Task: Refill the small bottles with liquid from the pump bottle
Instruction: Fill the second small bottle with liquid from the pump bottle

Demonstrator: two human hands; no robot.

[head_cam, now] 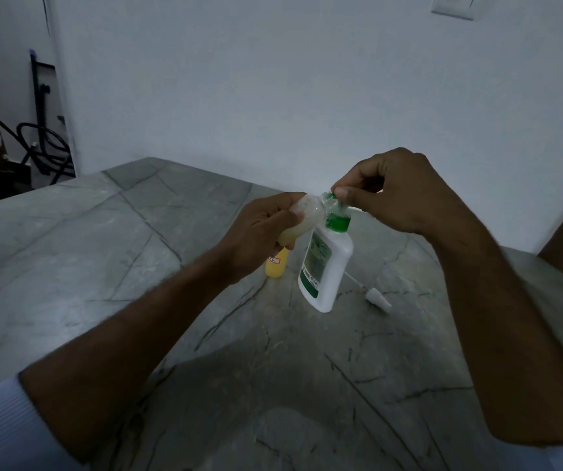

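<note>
1. Two small bottles: a clear one point(302, 217) with pale liquid, tipped mouth-right, gripped in the curled fingers of the left hand point(259, 229); a yellow one point(277, 265) on the counter just behind that hand
2. One white plastic pump bottle point(324, 266), green collar, leaning, its base on the counter; the right hand point(399, 195) pinches its green top
3. One white nozzle piece point(377, 299) lies right of it
4. Grey veined stone counter point(103, 232); white wall point(273, 79) beyond

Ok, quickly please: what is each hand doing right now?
Left hand: holds the small clear bottle, tilted.
Right hand: pinches the green pump top of the white pump bottle.
</note>
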